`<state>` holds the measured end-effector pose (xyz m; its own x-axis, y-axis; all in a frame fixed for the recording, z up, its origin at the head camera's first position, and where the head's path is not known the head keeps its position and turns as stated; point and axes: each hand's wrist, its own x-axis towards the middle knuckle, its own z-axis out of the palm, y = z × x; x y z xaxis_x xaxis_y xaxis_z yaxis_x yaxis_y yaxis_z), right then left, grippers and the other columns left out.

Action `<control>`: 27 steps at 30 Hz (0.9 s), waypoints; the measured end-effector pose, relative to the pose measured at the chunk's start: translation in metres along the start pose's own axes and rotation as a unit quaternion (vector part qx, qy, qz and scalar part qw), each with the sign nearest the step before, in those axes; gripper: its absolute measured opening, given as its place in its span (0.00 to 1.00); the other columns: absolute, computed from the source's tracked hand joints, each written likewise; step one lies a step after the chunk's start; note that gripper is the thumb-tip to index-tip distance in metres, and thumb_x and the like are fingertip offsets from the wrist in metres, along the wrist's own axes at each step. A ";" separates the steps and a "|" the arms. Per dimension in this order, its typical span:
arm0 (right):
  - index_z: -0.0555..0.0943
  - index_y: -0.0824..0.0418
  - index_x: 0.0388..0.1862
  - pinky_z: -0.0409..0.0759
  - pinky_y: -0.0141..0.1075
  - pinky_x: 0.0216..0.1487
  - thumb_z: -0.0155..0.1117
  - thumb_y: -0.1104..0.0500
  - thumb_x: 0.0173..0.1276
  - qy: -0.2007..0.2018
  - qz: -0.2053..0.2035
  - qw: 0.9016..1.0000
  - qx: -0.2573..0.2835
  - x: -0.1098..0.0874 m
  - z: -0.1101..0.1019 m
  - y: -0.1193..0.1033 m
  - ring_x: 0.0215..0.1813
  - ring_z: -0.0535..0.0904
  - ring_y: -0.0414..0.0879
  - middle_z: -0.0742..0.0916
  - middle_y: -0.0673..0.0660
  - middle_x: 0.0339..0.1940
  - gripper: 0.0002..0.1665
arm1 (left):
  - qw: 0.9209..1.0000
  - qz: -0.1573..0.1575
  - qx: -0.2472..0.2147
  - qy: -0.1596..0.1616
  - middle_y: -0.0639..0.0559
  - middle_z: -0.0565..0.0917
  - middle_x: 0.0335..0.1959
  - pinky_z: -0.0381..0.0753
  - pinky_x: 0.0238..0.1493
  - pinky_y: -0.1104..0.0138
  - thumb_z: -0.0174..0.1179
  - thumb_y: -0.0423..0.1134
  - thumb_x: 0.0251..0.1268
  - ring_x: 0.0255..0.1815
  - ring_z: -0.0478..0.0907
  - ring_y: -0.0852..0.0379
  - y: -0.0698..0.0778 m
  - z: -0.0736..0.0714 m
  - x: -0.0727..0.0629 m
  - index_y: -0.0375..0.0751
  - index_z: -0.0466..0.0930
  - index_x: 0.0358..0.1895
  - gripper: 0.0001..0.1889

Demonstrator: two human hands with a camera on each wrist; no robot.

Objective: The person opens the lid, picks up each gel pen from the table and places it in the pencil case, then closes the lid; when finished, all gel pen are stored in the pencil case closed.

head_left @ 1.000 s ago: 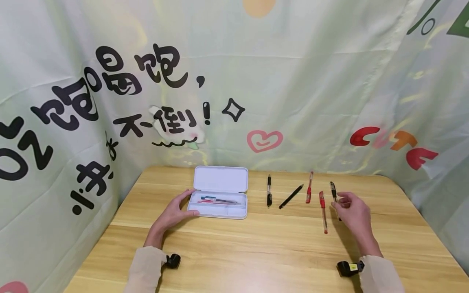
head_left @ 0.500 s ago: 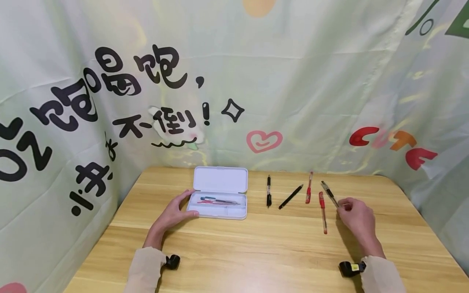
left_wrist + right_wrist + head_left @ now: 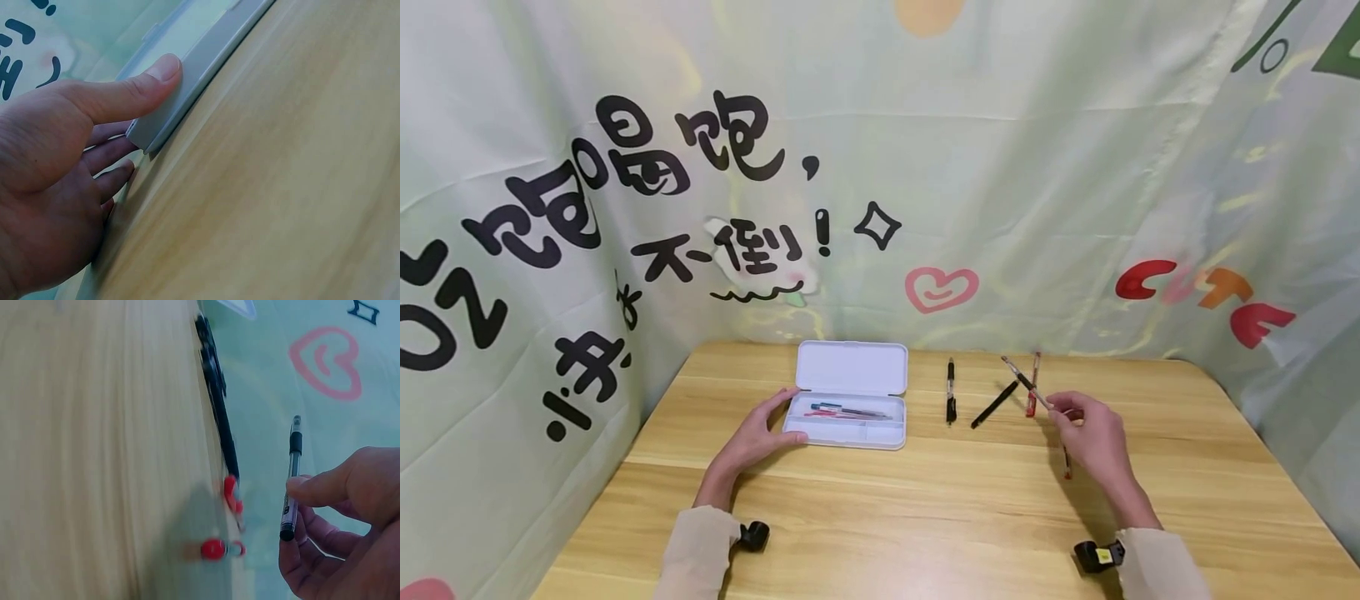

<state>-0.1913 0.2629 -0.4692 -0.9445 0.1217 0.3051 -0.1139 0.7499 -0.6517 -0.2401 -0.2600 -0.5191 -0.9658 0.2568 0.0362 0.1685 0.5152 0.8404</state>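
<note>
My left hand (image 3: 756,433) holds the left end of an open white pencil case (image 3: 886,442). In the left wrist view its thumb lies over the rim, with the other fingers around the corner. A few slim pens (image 3: 850,411) lie in the case's long back compartment. My right hand (image 3: 1093,433) pinches a clear gel pen (image 3: 295,444) with a black grip between thumb and fingers. The gel pen is raised off the table, its far end pointing up and left. In the head view it crosses over a red pen (image 3: 1032,407).
Left of the right hand lie a black pen (image 3: 995,406) and a black-and-clear pen (image 3: 951,408). Another red pen (image 3: 1067,465) is partly hidden beneath the right hand. A printed fabric curtain (image 3: 1060,192) stands behind the wooden table (image 3: 880,517).
My right hand has picked the gel pen up from the table's right side, turned it and carried it left over the red pens. The left hand and pencil case have stayed still.
</note>
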 end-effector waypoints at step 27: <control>0.89 0.62 0.39 0.82 0.33 0.33 0.71 0.72 0.65 -0.089 -0.094 0.986 0.108 0.008 0.102 -0.103 0.34 0.81 0.43 0.88 0.54 0.33 0.08 | 1.000 -0.005 0.000 -0.001 0.33 0.52 0.82 0.43 0.76 0.34 0.78 0.47 0.57 0.82 0.45 0.32 0.001 0.000 0.001 0.43 0.64 0.79 0.47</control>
<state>-0.2184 0.1202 -0.4709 -0.9372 -0.1365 0.3208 -0.3371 0.5894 -0.7341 -0.2413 -0.2594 -0.5181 -0.9672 0.2528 0.0260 0.1580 0.5178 0.8408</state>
